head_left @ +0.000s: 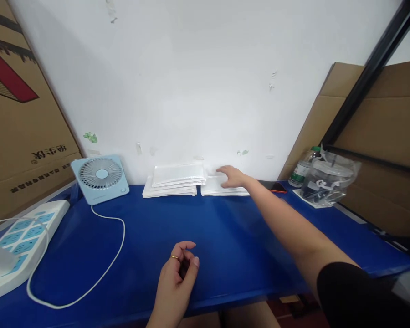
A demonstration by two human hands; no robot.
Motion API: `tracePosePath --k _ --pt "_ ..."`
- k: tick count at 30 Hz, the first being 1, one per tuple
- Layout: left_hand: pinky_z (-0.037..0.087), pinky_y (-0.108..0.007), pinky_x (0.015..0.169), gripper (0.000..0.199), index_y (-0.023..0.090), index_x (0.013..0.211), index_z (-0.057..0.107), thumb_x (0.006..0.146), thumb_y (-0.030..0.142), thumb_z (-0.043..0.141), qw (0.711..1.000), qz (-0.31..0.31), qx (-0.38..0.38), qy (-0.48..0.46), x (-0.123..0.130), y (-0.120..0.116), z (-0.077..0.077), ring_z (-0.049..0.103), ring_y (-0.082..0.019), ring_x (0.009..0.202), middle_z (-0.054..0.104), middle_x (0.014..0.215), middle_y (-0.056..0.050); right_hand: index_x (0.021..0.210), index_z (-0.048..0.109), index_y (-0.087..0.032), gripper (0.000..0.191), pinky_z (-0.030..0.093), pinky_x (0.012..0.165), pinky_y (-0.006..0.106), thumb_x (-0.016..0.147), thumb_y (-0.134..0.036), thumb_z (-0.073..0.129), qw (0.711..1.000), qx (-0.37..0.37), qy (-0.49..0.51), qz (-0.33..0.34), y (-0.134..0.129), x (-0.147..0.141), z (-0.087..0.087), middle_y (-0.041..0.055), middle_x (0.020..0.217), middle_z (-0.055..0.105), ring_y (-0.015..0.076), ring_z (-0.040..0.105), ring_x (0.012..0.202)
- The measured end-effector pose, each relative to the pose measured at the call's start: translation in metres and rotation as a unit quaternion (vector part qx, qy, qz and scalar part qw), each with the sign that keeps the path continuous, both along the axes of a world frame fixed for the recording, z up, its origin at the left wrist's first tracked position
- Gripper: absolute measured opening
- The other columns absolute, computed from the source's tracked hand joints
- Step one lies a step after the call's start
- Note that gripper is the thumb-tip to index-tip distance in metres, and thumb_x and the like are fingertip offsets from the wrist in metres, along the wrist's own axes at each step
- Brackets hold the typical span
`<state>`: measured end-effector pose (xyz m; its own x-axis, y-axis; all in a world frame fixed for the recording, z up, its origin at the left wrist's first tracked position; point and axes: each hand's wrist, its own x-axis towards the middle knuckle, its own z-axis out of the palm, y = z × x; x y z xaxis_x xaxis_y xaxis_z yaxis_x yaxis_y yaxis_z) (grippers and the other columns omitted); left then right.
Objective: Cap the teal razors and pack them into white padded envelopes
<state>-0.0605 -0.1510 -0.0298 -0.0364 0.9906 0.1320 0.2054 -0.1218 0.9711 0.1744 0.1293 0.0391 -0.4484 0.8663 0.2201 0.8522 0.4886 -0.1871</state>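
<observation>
Against the wall, a stack of white padded envelopes (177,175) lies at the back of the blue table (150,237). Beside it, to the right, is a lower pile of similar white envelopes (210,186). My right hand (233,176) reaches over this lower pile with its fingers apart and nothing held; whether the fingertips touch the top envelope is unclear. Near the table's front edge, my left hand (179,271) hovers with curled fingers, thumb and fingertips apart, holding nothing. A ring shows on one of its fingers.
A light blue fan (101,178) stands at the back left, its white cable (123,237) looping forward. A power strip (27,246) lies far left. Right of the envelopes are a phone (276,187), a bottle (301,169) and a bagged cup (324,182). Cardboard (379,123) borders the right side.
</observation>
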Motion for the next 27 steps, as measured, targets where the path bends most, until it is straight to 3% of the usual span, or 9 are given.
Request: tracePosePath --k 2,4,10,14,17,19,21,23,27 --pt "0.042 -0.024 0.062 0.03 0.022 0.104 0.055 0.081 0.042 0.053 1.0 -0.001 0.0 0.008 0.001 0.0 0.002 0.05 -0.014 0.065 0.054 0.073 0.001 0.124 0.052 -0.017 0.074 0.033 0.102 0.039 0.054 -0.023 0.074 0.989 -0.008 -0.146 0.006 -0.007 0.025 -0.009 0.0131 0.133 0.048 0.0317 0.038 0.126" --pt "0.041 -0.024 0.061 0.03 0.023 0.104 0.054 0.081 0.042 0.053 1.0 -0.002 -0.006 0.017 0.002 0.001 0.003 0.051 -0.014 0.066 0.055 0.074 0.001 0.125 0.05 -0.016 0.064 0.039 0.095 0.035 0.064 -0.018 0.067 0.979 0.01 -0.203 -0.004 -0.016 0.037 -0.019 0.0142 0.132 0.05 0.0288 0.045 0.121" --pt "0.043 -0.025 0.062 0.033 0.023 0.108 0.052 0.081 0.04 0.056 1.0 0.001 -0.016 -0.009 -0.001 0.005 -0.003 0.051 -0.013 0.066 0.056 0.077 0.001 0.117 0.053 -0.013 0.035 0.045 0.08 0.038 0.083 -0.014 0.043 0.975 0.061 -0.211 -0.03 -0.051 0.046 -0.028 0.0177 0.111 0.063 0.0289 0.06 0.1" --pt "0.048 -0.031 0.076 0.053 0.021 0.122 0.044 0.076 0.039 0.062 0.992 -0.008 -0.037 -0.117 0.005 0.011 -0.004 0.059 -0.018 0.087 0.06 0.107 -0.009 0.123 0.051 -0.013 0.04 0.047 0.077 0.036 0.085 -0.017 0.04 0.979 0.101 -0.177 -0.018 -0.095 0.062 -0.043 0.0165 0.114 0.064 0.0276 0.062 0.098" --pt "0.048 -0.033 0.086 0.068 0.023 0.135 0.031 0.078 0.038 0.063 0.966 -0.007 -0.101 -0.24 0.017 0.018 0.0 0.056 -0.021 0.108 0.047 0.132 -0.014 0.126 0.051 -0.015 0.043 0.049 0.08 0.035 0.084 -0.017 0.041 0.983 0.14 -0.1 0.062 -0.133 0.062 -0.059 0.0138 0.122 0.06 0.0252 0.062 0.102" --pt "0.049 -0.032 0.087 0.067 0.023 0.138 0.027 0.081 0.039 0.058 0.95 0.005 -0.137 -0.282 0.022 0.024 0.002 0.055 -0.019 0.11 0.048 0.132 -0.013 0.125 0.053 -0.016 0.044 0.048 0.086 0.036 0.082 -0.016 0.044 0.976 0.13 -0.056 0.166 -0.153 0.055 -0.065 0.012 0.122 0.06 0.0237 0.059 0.109" --pt "0.051 -0.029 0.079 0.065 0.02 0.137 0.03 0.081 0.039 0.058 0.961 0.032 -0.137 -0.24 0.023 0.03 0.003 0.059 -0.018 0.099 0.06 0.115 -0.01 0.125 0.053 -0.018 0.046 0.046 0.093 0.037 0.08 -0.021 0.049 0.968 0.098 -0.001 0.232 -0.164 0.05 -0.066 0.0111 0.124 0.059 0.0229 0.055 0.115" --pt "0.049 -0.026 0.064 0.058 0.017 0.13 0.043 0.078 0.038 0.059 0.986 0.064 -0.108 -0.109 0.019 0.035 0.005 0.062 -0.017 0.078 0.067 0.085 -0.004 0.127 0.052 -0.019 0.05 0.043 0.097 0.038 0.079 -0.03 0.055 0.966 0.051 0.068 0.244 -0.166 0.053 -0.063 0.0106 0.127 0.057 0.0232 0.052 0.118" --pt "0.037 -0.024 0.051 0.035 0.019 0.106 0.062 0.078 0.038 0.054 0.986 0.085 -0.023 0.144 0.007 0.038 0.021 0.053 -0.015 0.05 0.058 0.056 0.003 0.122 0.056 -0.02 0.04 0.039 0.101 0.042 0.089 -0.039 0.042 0.959 -0.021 0.253 0.125 -0.151 0.074 -0.063 0.0081 0.126 0.058 0.0224 0.052 0.118"
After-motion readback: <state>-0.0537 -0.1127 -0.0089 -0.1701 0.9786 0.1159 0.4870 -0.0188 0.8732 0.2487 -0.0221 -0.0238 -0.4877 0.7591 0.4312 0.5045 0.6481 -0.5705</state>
